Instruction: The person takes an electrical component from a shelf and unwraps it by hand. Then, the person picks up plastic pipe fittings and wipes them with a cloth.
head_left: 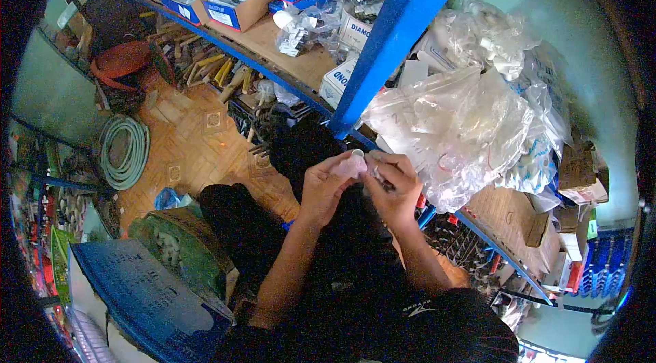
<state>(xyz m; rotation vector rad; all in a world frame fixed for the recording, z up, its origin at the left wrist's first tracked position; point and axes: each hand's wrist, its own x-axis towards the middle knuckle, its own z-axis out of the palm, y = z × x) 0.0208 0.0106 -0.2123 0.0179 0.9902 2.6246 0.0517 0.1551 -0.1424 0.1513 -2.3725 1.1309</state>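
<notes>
In front of my body, both hands meet at a small pinkish-white, crumpled-looking thing (351, 167) with a pale rounded top; it looks like thin plastic, but its kind is unclear. My left hand (321, 189) pinches it from one side. From the other side my right hand (396, 189) closes its fingers at its edge. Something greyish shows near the right hand's fingers, too small to name. Just beyond the right hand lies a big heap of clear plastic bags (451, 131).
A blue metal post (400, 38) rises beside the shelf (290, 56), which carries boxes and bagged metal parts. Wooden tool handles (215, 69) lie beneath it. On the tiled floor (195, 137) are a coiled hose (125, 152) and a green sack (181, 243).
</notes>
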